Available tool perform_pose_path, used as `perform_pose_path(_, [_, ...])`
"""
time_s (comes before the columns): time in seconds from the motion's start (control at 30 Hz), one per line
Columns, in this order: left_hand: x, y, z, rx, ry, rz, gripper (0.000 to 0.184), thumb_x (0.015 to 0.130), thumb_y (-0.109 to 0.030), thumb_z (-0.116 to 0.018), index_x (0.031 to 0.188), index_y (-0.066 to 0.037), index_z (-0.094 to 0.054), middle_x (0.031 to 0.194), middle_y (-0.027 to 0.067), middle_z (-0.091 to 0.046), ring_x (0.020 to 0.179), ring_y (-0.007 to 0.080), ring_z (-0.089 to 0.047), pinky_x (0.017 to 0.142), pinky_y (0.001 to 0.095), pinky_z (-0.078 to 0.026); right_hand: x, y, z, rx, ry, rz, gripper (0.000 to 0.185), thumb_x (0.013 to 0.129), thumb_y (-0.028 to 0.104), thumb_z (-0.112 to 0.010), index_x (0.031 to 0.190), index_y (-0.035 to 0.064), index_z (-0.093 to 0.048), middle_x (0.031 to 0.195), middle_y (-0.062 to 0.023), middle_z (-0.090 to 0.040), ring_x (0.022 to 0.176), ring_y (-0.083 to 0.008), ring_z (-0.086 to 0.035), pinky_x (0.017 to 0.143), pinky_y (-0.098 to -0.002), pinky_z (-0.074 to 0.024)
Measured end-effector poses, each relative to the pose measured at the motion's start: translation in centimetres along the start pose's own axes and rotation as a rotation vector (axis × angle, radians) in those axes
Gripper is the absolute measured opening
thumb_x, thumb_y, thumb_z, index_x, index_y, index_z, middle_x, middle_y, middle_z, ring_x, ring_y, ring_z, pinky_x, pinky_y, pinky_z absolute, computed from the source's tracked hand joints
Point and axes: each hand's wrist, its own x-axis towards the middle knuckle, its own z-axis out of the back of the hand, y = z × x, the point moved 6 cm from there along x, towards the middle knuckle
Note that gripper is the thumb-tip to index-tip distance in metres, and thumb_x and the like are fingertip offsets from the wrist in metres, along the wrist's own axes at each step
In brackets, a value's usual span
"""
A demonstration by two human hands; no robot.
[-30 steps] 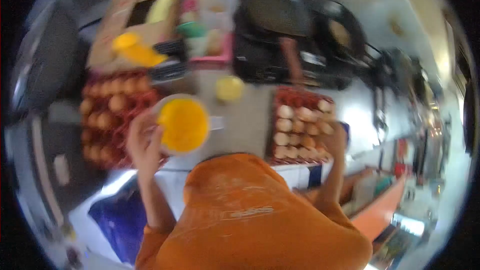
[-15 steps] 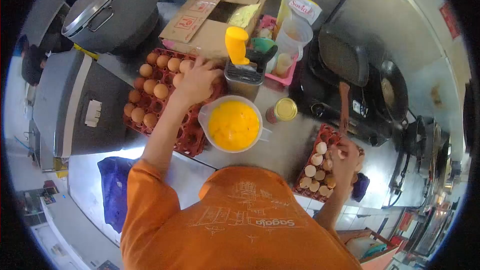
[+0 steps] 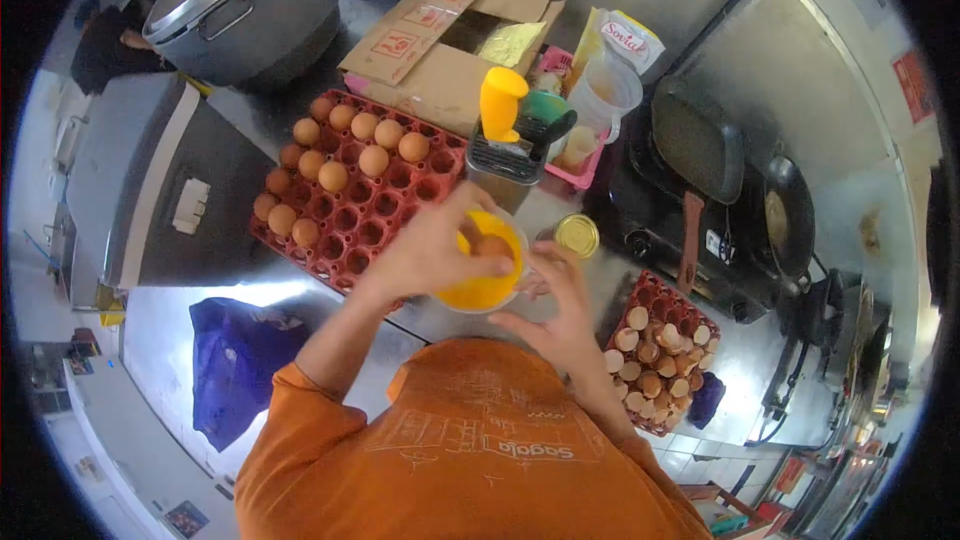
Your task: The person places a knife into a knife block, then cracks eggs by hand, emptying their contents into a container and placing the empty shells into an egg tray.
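Note:
My left hand (image 3: pixel 435 248) is over a clear plastic jug, its fingers closed around a brown egg (image 3: pixel 491 248). Bright yellow liquid egg (image 3: pixel 468 294) fills much of the jug, whose rim is partly covered by my hands. At the jug's right side, my right hand (image 3: pixel 562 312) has its thumb and fingers apart; whether it touches the rim, I cannot tell. To the left lies a red egg tray (image 3: pixel 385 204) with brown eggs in some cups. A smaller red tray (image 3: pixel 656 292) at the right holds many empty eggshells (image 3: pixel 655 365).
Behind the jug stand a metal container (image 3: pixel 500 186) with a yellow-handled tool (image 3: pixel 501 100) and a cardboard box (image 3: pixel 440 80). A gold-lidded jar (image 3: pixel 577 235) is close to my right hand. Pans (image 3: pixel 698 140) sit on a black stove at right.
My left hand has come from the large egg tray to above the jug, now with an egg. My right hand has moved left from the shell tray to the jug's side.

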Motion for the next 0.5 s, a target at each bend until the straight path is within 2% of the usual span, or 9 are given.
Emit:
perform_pose_path(0.07, [-1.1,-0.6,-2.3,-0.095,0.102,0.049,0.074,0.071,-0.035,-0.088,0.126,-0.003,-0.051,0.101,0.0160,-0.068,0.099,0.0278,-0.068,0.084,0.0371,-0.053,1.2,1.6,-1.1,-0.016,0.006,0.251,0.050,0.077,0.014,-0.085,0.121,0.0060,-0.063,0.112,-0.0119,-0.062,0.096,-0.0215,-0.063,0.085,-0.0311,-0.0515])
perform_pose_path(0.1, [-1.7,-1.4,-2.4,-0.128,0.060,-0.066,0.075,0.075,-0.037,-0.085,0.131,-0.004,-0.050,0.107,0.0173,-0.066,0.101,0.0295,-0.067,0.087,0.0377,-0.052,1.1,0.8,-1.5,-0.024,0.016,0.249,0.050,0.077,0.014,-0.085,0.121,0.0060,-0.063,0.112,-0.0119,-0.062,0.096,-0.0215,-0.063,0.085,-0.0311,-0.0515])
perform_pose_path(0.2, [-3.1,-0.4,-2.2,-0.450,0.052,0.064,0.070,0.082,-0.036,-0.081,0.135,-0.005,-0.049,0.114,0.0179,-0.063,0.107,0.0299,-0.065,0.092,0.0389,-0.050,0.3,-3.4,-1.5,0.263,0.005,0.017,0.041,0.081,0.013,-0.082,0.117,0.0050,-0.062,0.108,-0.0117,-0.062,0.098,-0.0208,-0.062,0.088,-0.0309,-0.0491])
perform_pose_path(0.23, [-3.2,-0.5,-1.1,-0.215,-0.107,-0.146,0.061,0.086,-0.033,-0.077,0.135,-0.008,-0.051,0.117,0.0171,-0.063,0.111,0.0299,-0.062,0.094,0.0401,-0.049,0.2,-5.2,-1.2,0.412,-0.070,-0.198,0.036,0.084,0.012,-0.079,0.115,0.0045,-0.062,0.106,-0.0116,-0.062,0.099,-0.0200,-0.061,0.087,-0.0309,-0.0490])
perform_pose_path(0.27, [-3.2,0.2,-1.4,-0.224,-0.107,-0.143,0.061,0.086,-0.033,-0.077,0.135,-0.008,-0.051,0.117,0.0171,-0.063,0.111,0.0299,-0.062,0.094,0.0401,-0.049,-0.1,-6.7,-1.0,0.560,-0.148,-0.412,0.031,0.086,0.011,-0.076,0.113,0.0041,-0.062,0.105,-0.0115,-0.063,0.099,-0.0193,-0.061,0.086,-0.0310,-0.0488])
perform_pose_path(0.3, [-3.3,0.9,-1.5,-0.086,-0.146,-0.121,0.055,0.086,-0.031,-0.076,0.132,-0.008,-0.054,0.115,0.0170,-0.064,0.111,0.0311,-0.062,0.094,0.0405,-0.049,0.5,-5.2,0.0,0.223,-0.059,-0.291,0.028,0.089,0.012,-0.073,0.114,0.0049,-0.063,0.108,-0.0129,-0.061,0.097,-0.0220,-0.063,0.084,-0.0318,-0.0500])
perform_pose_path(0.33, [-3.3,1.6,-1.6,0.056,-0.184,-0.100,0.050,0.087,-0.028,-0.075,0.129,-0.008,-0.057,0.113,0.0168,-0.065,0.111,0.0323,-0.061,0.094,0.0408,-0.049,0.5,-5.3,0.2,0.223,-0.059,-0.292,0.028,0.089,0.012,-0.073,0.114,0.0049,-0.063,0.108,-0.0129,-0.061,0.097,-0.0220,-0.063,0.084,-0.0318,-0.0500])
perform_pose_path(0.4, [-3.4,3.3,-3.1,0.151,-0.194,-0.132,0.045,0.085,-0.024,-0.074,0.125,-0.008,-0.059,0.110,0.0161,-0.065,0.107,0.0336,-0.062,0.091,0.0420,-0.050,0.6,-2.4,-0.1,-0.290,0.003,0.238,0.031,0.090,0.020,-0.073,0.116,0.0066,-0.063,0.114,-0.0144,-0.057,0.092,-0.0258,-0.065,0.079,-0.0333,-0.0539])
perform_pose_path(0.5, [-3.4,4.2,-4.5,0.308,-0.240,-0.240,0.037,0.083,-0.015,-0.072,0.118,-0.008,-0.063,0.103,0.0146,-0.065,0.099,0.0348,-0.062,0.087,0.0440,-0.051,-0.7,-3.5,-2.7,-0.524,0.213,0.266,0.035,0.088,0.027,-0.074,0.116,0.0083,-0.063,0.118,-0.0150,-0.053,0.090,-0.0301,-0.066,0.074,-0.0376,-0.0574])
